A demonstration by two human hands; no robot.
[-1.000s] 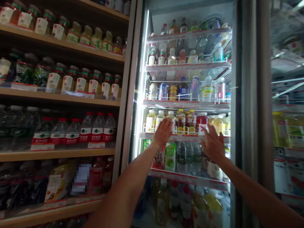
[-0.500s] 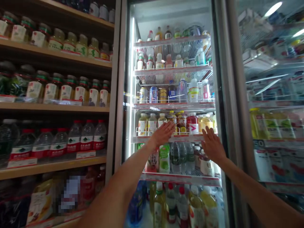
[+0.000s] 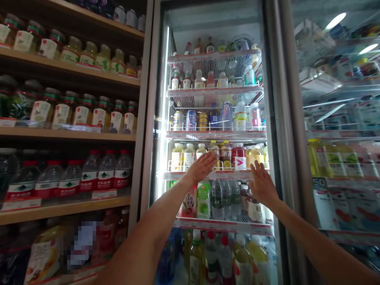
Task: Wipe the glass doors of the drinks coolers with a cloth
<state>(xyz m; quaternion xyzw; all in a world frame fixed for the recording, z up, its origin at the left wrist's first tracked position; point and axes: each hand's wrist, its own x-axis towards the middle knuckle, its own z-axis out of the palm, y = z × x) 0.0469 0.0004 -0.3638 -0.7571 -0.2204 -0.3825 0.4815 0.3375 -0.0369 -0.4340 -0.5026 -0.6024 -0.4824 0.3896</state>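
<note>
Both arms reach forward toward a lit drinks fridge [image 3: 215, 174]. My left hand [image 3: 203, 165] is open, its fingers stretched out to the right in front of the middle shelf, near the dark tea bottles [image 3: 226, 153]. Farther right, my right hand [image 3: 263, 184] is also open and empty, fingers pointing up, beside the yellow juice bottles [image 3: 254, 154]. Between the hands stands a red bottle [image 3: 239, 156]. Below them are a green carton [image 3: 203, 200] and clear water bottles [image 3: 217, 198]. Whether either hand touches the glass I cannot tell.
On the left, a wooden shelf [image 3: 68, 132] holds rows of jar-like bottles and red-capped water bottles [image 3: 90, 174]. A metal frame post [image 3: 144, 118] divides it from the fridge. To the right, another glass-fronted fridge [image 3: 344, 182] holds more drinks.
The view has shifted and tilted slightly. Both hands stay stretched out and open in front of the fridge, the right one a little lower and more to the left in view.
</note>
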